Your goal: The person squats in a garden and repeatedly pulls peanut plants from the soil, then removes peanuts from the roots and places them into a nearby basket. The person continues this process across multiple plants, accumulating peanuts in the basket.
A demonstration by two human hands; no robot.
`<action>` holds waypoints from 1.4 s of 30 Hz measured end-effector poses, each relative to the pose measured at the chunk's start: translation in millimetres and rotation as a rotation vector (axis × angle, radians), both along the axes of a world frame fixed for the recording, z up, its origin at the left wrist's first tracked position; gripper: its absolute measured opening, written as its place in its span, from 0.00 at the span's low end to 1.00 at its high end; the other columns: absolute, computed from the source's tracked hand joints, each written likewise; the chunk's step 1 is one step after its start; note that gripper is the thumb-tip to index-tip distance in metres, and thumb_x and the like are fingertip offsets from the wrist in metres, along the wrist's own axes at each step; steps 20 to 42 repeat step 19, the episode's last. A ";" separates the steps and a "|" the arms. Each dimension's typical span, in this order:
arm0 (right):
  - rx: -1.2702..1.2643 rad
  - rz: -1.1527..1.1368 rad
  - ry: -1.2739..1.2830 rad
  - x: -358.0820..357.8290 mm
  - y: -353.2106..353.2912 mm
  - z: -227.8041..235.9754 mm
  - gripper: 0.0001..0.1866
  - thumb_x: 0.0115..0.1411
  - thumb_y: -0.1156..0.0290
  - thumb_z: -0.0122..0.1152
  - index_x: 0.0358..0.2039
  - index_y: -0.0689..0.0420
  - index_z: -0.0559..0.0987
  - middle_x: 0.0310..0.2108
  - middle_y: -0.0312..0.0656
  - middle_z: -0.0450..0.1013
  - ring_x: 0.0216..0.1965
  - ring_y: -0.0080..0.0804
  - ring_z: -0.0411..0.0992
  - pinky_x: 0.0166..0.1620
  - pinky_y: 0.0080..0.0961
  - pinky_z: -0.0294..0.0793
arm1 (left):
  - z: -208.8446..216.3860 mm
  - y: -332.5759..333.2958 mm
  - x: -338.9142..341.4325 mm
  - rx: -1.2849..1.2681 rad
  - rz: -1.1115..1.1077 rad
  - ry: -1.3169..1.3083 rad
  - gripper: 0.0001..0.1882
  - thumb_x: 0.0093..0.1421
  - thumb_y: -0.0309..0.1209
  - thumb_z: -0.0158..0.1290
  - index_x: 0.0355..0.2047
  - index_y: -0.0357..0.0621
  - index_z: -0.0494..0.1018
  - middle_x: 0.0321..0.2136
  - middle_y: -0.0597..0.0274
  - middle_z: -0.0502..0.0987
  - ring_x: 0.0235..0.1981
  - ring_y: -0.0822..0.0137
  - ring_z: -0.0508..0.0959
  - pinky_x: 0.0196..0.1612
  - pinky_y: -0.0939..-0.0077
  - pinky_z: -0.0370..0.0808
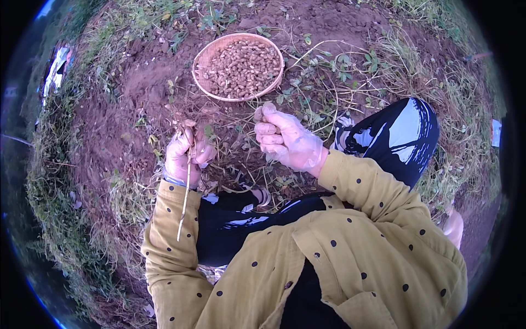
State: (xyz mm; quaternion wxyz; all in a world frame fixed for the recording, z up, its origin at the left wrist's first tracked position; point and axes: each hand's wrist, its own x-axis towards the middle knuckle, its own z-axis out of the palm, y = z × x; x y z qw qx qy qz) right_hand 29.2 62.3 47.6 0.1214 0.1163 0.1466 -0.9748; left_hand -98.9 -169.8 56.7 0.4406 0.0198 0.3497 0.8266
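Observation:
My left hand, in a clear thin glove, is closed round a peanut plant. The plant's pale bare stem hangs down past my wrist, and its dry roots stick up above my fingers with what looks like a pod among them. To the right, my right hand, gloved the same way, is curled shut with soil-stained fingertips. Whatever lies inside its fingers is hidden. Just beyond both hands, a round woven basket stands on the soil, holding many peanuts in their shells.
Brown soil surrounds the basket, with loose vines lying to its right. Dry grass and weeds line the left side. My bent knee rises at the right, near a shoe.

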 end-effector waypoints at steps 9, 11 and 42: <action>0.522 -0.157 -0.182 -102.2 61.2 -10.9 0.16 0.68 0.67 0.51 0.52 0.63 0.69 0.47 0.48 0.70 0.45 0.40 0.73 0.47 0.30 0.78 | 6.6 3.6 -2.1 0.067 -0.227 0.080 0.50 0.48 0.29 0.61 0.68 0.40 0.47 0.50 0.31 0.70 0.16 0.70 0.67 0.20 0.75 0.65; 0.666 -0.067 -0.096 -130.1 76.3 -17.9 0.22 0.67 0.66 0.53 0.57 0.64 0.66 0.54 0.49 0.67 0.49 0.41 0.73 0.49 0.32 0.78 | 7.3 12.0 -4.3 0.067 -0.282 0.096 0.49 0.47 0.26 0.61 0.68 0.41 0.49 0.53 0.28 0.68 0.17 0.71 0.68 0.20 0.76 0.66; 1.108 0.219 0.319 -74.3 52.5 56.6 0.20 0.62 0.64 0.58 0.52 0.60 0.77 0.38 0.41 0.77 0.37 0.25 0.75 0.46 0.25 0.76 | 10.1 10.1 2.9 -0.116 -0.243 -0.018 0.51 0.45 0.25 0.67 0.68 0.44 0.52 0.53 0.32 0.70 0.30 0.63 0.78 0.28 0.73 0.78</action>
